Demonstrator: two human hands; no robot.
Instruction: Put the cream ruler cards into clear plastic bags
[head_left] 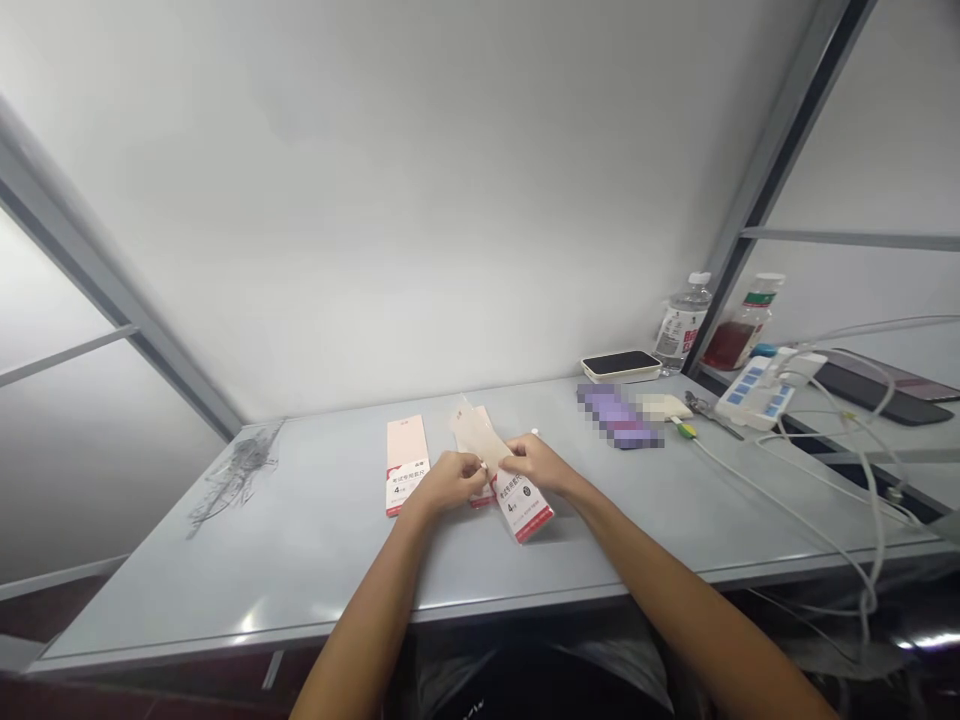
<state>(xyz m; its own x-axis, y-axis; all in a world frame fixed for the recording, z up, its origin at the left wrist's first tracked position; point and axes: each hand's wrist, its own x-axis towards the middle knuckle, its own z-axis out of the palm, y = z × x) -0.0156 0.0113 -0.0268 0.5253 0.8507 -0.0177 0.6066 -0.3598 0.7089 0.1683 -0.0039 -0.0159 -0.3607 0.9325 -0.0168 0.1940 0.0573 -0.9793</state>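
A slim pink, white and red ruler set packet [519, 510] in a clear sleeve is held tilted just above the desk. My right hand [538, 464] pinches its right edge, thumb on the front. My left hand [454, 480] is closed with its fingertips at the packet's left edge. A second packet [482, 500] lies under the held one, mostly covered by it and by my left hand. Flat on the desk to the left is another ruler set packet [407, 445].
On the grey desk [315, 560], a dark scribble-like patch [244, 470] marks the left end. To the right lie a purple pouch-like item [619, 415], a white-cased phone [621, 366], a water bottle [684, 320], a jar of red liquid [742, 330], and a power strip [761, 390] with trailing white cables.
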